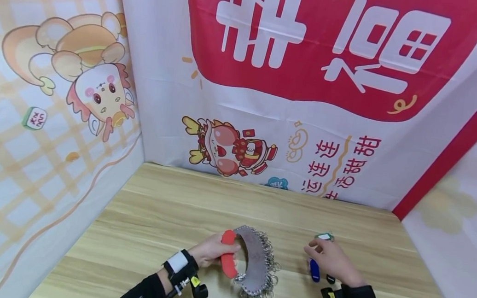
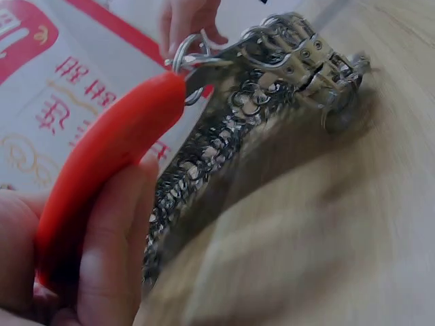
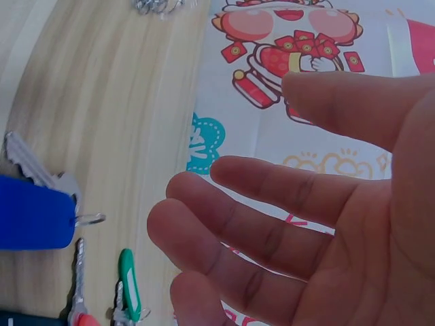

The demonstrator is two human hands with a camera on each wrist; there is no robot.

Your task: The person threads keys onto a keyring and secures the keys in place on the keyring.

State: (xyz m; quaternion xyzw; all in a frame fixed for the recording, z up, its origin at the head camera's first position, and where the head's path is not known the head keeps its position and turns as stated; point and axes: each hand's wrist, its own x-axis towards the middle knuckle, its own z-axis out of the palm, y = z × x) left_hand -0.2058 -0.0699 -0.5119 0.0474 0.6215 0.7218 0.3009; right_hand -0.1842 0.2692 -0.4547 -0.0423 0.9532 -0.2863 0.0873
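My left hand (image 1: 210,250) grips the red handle (image 1: 228,253) of a curved grey metal band (image 1: 252,258) with several small wire rings along its outer edge. In the left wrist view, fingers and thumb wrap the red handle, and the linked rings (image 2: 204,159) trail close over the wood. My right hand (image 1: 334,262) has loosely bent fingers and nothing between them. Around it lie keys with coloured tags: a blue tag (image 1: 314,270), a green tag (image 1: 324,236) and a black tag (image 1: 331,279). A key (image 3: 28,160) shows beside the blue tag in the right wrist view.
The wooden table (image 1: 150,216) meets a printed cloth backdrop (image 1: 246,103) at its far edge. Another printed cloth (image 1: 22,152) stands along the left side. Part of a red tag (image 3: 85,320) shows at the bottom of the right wrist view.
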